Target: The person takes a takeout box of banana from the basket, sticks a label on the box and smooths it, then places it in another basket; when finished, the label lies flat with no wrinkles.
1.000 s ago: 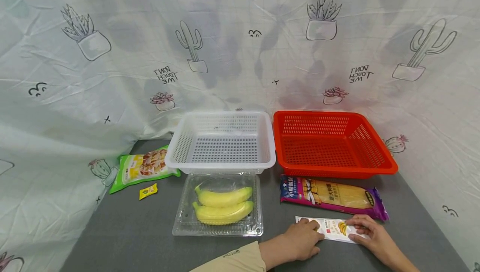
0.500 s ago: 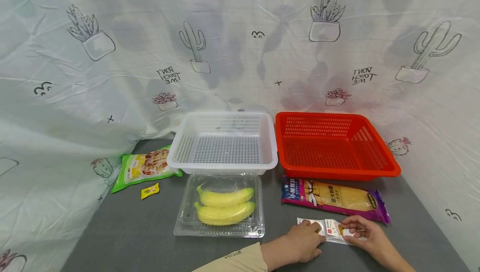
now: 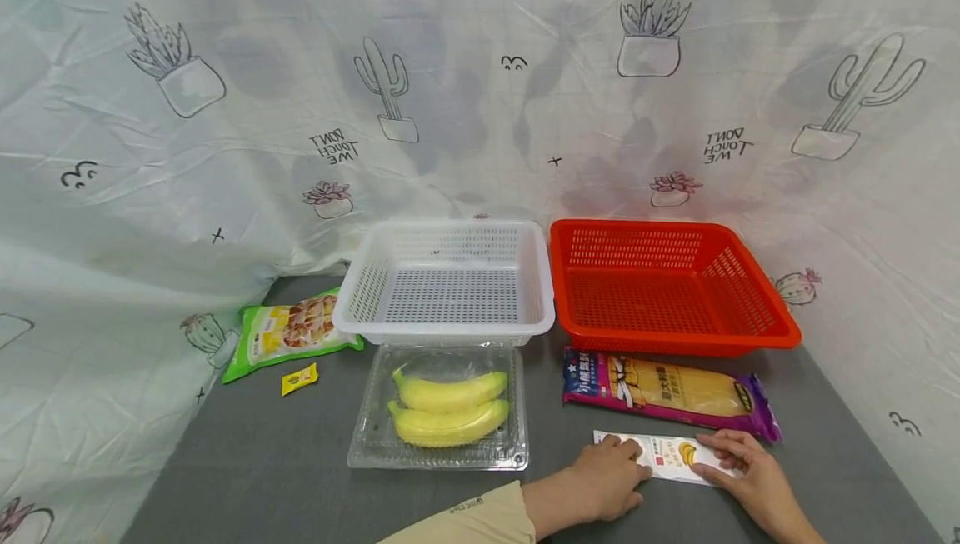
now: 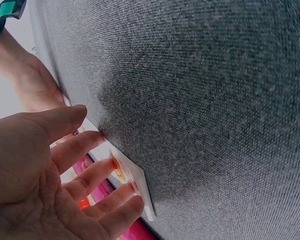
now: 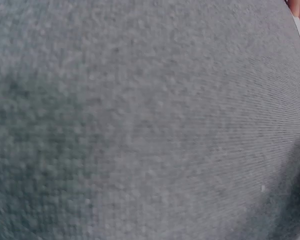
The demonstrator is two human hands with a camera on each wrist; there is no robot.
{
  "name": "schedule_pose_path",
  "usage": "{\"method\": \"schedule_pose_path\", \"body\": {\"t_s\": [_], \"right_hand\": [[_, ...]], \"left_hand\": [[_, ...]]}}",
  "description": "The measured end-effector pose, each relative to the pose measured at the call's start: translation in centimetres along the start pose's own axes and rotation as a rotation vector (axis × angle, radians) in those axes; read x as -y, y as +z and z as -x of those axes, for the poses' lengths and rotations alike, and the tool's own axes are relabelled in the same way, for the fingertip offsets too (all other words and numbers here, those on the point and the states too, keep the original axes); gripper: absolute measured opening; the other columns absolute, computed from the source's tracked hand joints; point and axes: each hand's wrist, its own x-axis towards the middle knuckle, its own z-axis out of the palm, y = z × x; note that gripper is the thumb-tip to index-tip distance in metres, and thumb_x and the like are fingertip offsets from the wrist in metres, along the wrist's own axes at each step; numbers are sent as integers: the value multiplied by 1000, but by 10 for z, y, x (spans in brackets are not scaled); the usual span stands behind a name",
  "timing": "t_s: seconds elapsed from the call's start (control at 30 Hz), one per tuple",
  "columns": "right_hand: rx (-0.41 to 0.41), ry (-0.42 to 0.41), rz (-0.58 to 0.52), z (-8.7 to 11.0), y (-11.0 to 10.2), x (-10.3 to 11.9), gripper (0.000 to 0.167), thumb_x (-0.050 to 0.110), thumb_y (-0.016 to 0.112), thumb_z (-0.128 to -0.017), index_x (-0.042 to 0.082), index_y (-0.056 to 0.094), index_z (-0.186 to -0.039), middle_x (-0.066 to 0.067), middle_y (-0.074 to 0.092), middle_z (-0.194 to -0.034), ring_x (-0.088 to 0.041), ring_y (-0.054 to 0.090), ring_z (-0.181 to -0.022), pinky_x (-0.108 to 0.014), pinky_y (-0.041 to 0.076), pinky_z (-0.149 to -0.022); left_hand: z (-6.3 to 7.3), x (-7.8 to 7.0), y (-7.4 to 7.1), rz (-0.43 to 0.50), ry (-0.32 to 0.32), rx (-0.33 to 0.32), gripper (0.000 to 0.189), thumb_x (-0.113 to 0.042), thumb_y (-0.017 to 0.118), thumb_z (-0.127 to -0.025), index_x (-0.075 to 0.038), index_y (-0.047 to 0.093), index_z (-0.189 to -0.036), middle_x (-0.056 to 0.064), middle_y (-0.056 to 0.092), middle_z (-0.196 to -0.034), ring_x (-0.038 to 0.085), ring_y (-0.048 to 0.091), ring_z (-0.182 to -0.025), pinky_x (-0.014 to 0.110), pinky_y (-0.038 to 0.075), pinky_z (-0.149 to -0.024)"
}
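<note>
white flat pkt w/ banana print [image 3: 667,456] lies near right on the grey tabletop [image 3: 262,461], btwn both hands. left hand [image 3: 607,477], beige sleeve [image 3: 465,519] behind it, rests on pkt's left end; per left wrist cam its fingers [image 4: 92,180] are spread apart, fairly straight, tips on pkt. right hand [image 3: 753,469] touches pkt's right end, thumb apart from index; can't tell if they pinch. purple pasta pack [image 3: 671,390] sits just beside pkt, far side; red plastic basket [image 3: 678,340] beyond that, far right. white plastic basket [image 3: 442,331] next to it, approx. centre. on its near side, clear clamshell [image 3: 435,461] w/ 2 yellow bananas [image 3: 450,425], side by side. far left: green-edged snack bag [image 3: 292,331], small yellow sachet [image 3: 300,379] near it. cactus-print curtain [image 3: 480,127] at far side, also left & right.
</note>
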Motion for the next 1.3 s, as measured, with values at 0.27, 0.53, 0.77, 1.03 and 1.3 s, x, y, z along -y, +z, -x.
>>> {"method": "schedule_pose_path", "body": {"t_s": [0.27, 0.53, 0.77, 1.03, 1.3], "right_hand": [[-59, -64, -23, 2, 2, 1, 25, 9, 85, -68, 2, 72, -89, -8, 58, -97, 5, 45, -71, -13, 41, -60], [-6, -76, -87, -2, 2, 5, 32, 3, 84, -69, 2, 62, -92, -1, 56, -84, 2, 45, -71, -19, 44, -59], [11, -133, -126, -3, 0, 8, 37, -3, 83, -67, 1, 62, -97, 2, 62, -83, 2, 50, -70, -21, 45, -57], [21, -239, -90, -2, -1, 7, 36, -5, 82, -66, 6, 67, -97, 9, 60, -79, 2, 50, -67, -21, 47, -54], [24, -356, -175, -4, -2, 5, 33, -10, 79, -67, 7, 70, -95, 6, 66, -89, 3, 58, -77, -15, 49, -59]], "left_hand": [[0, -1, -1, -2, -3, 11, 34, -43, 64, -91, -39, 62, -125, -17, 50, -128, 8, 46, -119, 30, 49, -84], [1, 0, -1, -1, -7, 16, 33, -43, 64, -91, -39, 63, -124, -16, 50, -127, 8, 46, -118, 30, 49, -84], [0, -1, -1, 7, -3, 27, 33, -42, 64, -91, -39, 63, -124, -16, 50, -127, 8, 46, -118, 30, 49, -84], [-2, 0, -2, 16, 4, 52, 33, -41, 63, -92, -39, 63, -125, -17, 50, -127, 7, 46, -117, 29, 49, -85], [-2, 1, -1, -18, 15, 15, 32, -42, 64, -91, -40, 64, -123, -16, 51, -125, 7, 48, -113, 27, 49, -81]]}}
